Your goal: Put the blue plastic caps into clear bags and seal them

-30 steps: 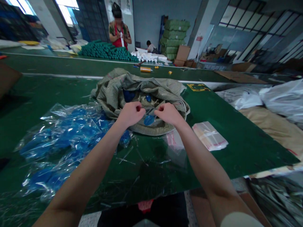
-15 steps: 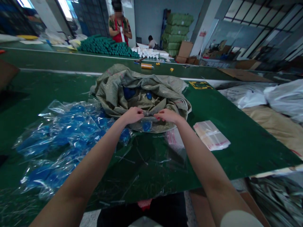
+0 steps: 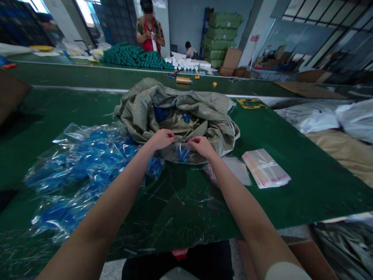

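Spread beneath everything: green worktop (image 3: 314, 194), with white strip along the far edge and right edge slanting away. Slumped near the middle of the far edge, hiding part of that strip: woven grey-green sack (image 3: 142, 102), mouth gaping in rumpled folds. Covering much of the worktop's left part, from beside the sack down toward the near edge: heap of bagged blue pieces (image 3: 90, 159), wrapped in shiny, crinkled film. Lying flat toward the right edge, right of the sack: stack of clear bags (image 3: 266, 169), edged in pink. Just beside it, partly hidden by the right forearm: loose clear bags (image 3: 237, 170). Facing each other above the sack's near rim: left hand (image 3: 163, 139) and right hand (image 3: 201, 146). Stuck down by the far right corner: yellow-and-black marking (image 3: 251, 104). Pinched at its upper edge by the fingers of both hands, one pair at each end: small clear bag (image 3: 183, 146), hanging in front of the sack's near rim. Inside the sack, toward its left: dark blue piece (image 3: 161, 113). Low in the held bag, blurred by film: blue piece (image 3: 183, 155). Smallest, deeper in the sack's mouth: rounded blue piece (image 3: 185, 117).
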Available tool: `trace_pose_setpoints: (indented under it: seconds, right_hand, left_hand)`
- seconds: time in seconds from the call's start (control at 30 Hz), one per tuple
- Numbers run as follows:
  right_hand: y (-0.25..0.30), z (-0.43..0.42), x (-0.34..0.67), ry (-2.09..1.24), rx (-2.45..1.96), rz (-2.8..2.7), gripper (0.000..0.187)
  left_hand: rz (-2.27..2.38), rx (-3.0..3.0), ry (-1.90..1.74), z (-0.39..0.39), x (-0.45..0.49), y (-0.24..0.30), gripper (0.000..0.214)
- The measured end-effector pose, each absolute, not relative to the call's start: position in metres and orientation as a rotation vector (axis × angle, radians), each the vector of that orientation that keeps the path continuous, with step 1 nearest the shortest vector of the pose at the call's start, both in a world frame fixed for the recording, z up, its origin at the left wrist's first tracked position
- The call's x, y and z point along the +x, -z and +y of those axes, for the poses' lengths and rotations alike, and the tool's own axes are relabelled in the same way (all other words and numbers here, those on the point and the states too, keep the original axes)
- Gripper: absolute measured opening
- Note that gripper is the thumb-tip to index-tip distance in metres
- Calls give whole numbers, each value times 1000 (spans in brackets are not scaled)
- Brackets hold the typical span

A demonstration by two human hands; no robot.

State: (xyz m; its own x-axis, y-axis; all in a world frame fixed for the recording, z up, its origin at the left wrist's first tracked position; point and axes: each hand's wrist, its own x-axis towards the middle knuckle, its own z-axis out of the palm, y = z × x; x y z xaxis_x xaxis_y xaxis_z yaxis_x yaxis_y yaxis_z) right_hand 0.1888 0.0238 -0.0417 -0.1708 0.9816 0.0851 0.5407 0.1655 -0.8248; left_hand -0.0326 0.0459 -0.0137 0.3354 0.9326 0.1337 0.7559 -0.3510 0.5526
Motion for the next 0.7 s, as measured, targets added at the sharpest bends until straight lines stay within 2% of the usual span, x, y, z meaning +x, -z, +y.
trace_pose_setpoints:
  seconds: [0.2, 0.37, 0.47, 0.57, 0.7]
  right_hand:
    - [49, 31, 193, -1138, -1309, -1574, 18]
    - [54, 33, 193, -1121, -1265, -1547, 24]
    - [58, 34, 193, -1084, -1264, -1557, 25]
    - [62, 34, 192, -1053, -1241, -1562, 26]
    - [65, 35, 190, -1053, -1149, -1503, 23]
  left_hand:
    - [1498, 2126, -632, 53, -44, 18, 30]
    - [1518, 2086, -621, 58, -42, 19, 28]
    - [1711, 2088, -736, 51, -30, 17, 27]
    - [1819, 2285, -930, 33, -10, 14, 26]
    - [1588, 2658, -742, 16, 18, 11, 28]
